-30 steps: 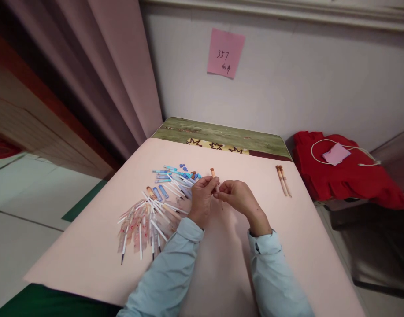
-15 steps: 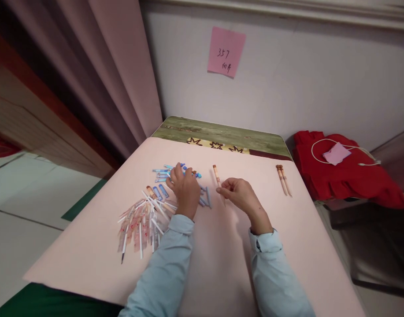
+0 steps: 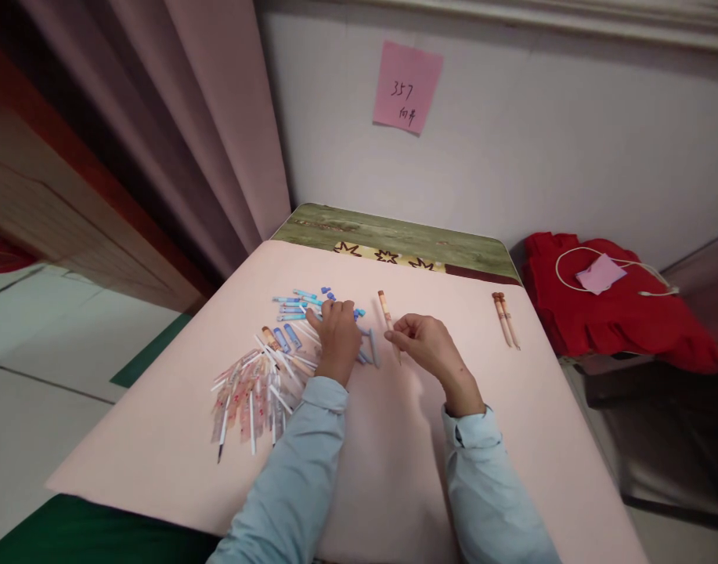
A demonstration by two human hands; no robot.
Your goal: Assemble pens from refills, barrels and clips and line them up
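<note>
Several blue barrels (image 3: 291, 306) lie beside the left hand (image 3: 339, 333), its grip impossible to tell; a brown-topped pen (image 3: 384, 308), below a pink note (image 3: 409, 88) handwritten "357", is pinched by the right hand (image 3: 426, 345); two similar pens (image 3: 502, 317) lie rightmost.

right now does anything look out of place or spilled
Nothing looks spilled or broken. The white cable lies loosely looped across the red cloth, its visible end seemingly connected to nothing, so it looks slightly out of place. The pen parts are merely jumbled.
</note>
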